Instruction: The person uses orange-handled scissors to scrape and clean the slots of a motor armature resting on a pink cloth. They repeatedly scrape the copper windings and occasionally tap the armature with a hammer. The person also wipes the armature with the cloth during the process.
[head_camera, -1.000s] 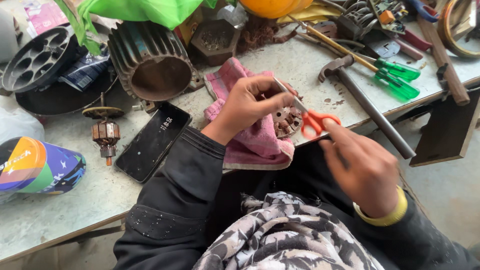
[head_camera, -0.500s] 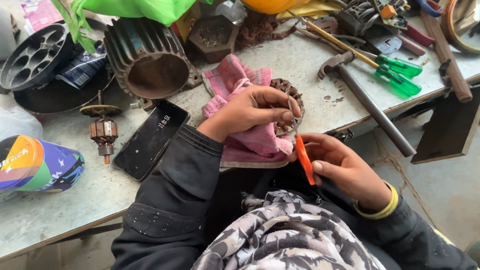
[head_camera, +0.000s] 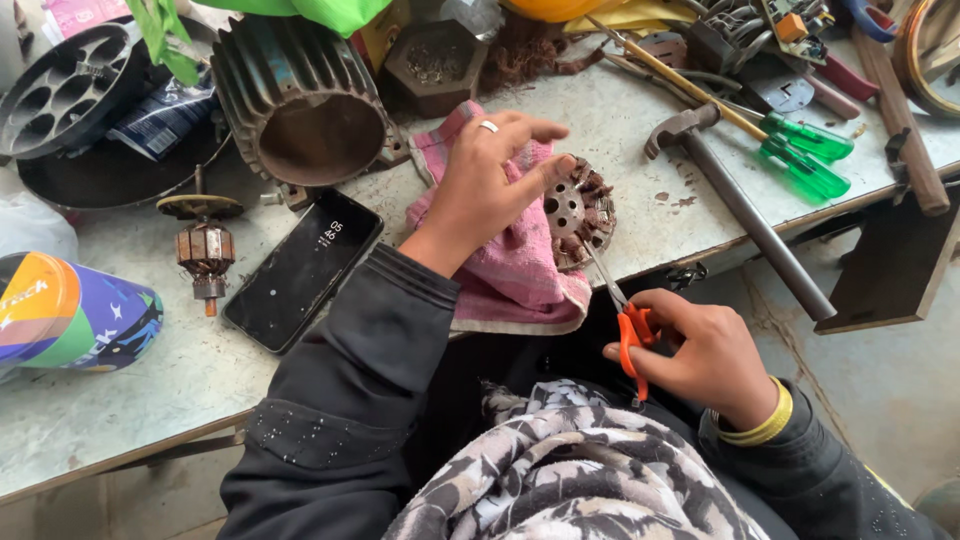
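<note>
1. The left hand (head_camera: 490, 185) reaches forward from a black sleeve (head_camera: 350, 400), palm down over a pink cloth (head_camera: 500, 280). Its fingers spread and its thumb presses the face of a round motor stator (head_camera: 578, 212); a ring sits on one finger. The hand steadies the stator without closing around it.
2. The right hand (head_camera: 705, 355) sits nearer the body, just off the table edge, with a yellow bangle (head_camera: 760, 425) at the wrist. Its fingers are clamped through the orange handles of a pair of scissors (head_camera: 625, 325).
3. The scissors' long axis runs from lower right to upper left, handles toward the person, thin blades pointing up at the stator's lower rim. Whether the blades are parted cannot be told.
4. The stator stands on edge on the cloth at the front edge of the grey worktable (head_camera: 120, 400), its holed flat face turned toward the person and copper windings showing at its right side.
5. Left of the cloth lies a black phone (head_camera: 300, 270), screen up, and beyond it a small armature (head_camera: 205, 250) and a colourful can (head_camera: 70, 315) on its side.
6. Behind the left hand a ribbed motor housing (head_camera: 300, 100) lies with its open end facing the person.
7. To the right, a hammer (head_camera: 740, 200) lies diagonally with its handle overhanging the table edge, beside two green-handled screwdrivers (head_camera: 800, 160).
8. Nothing stands between the scissors and the stator.
</note>
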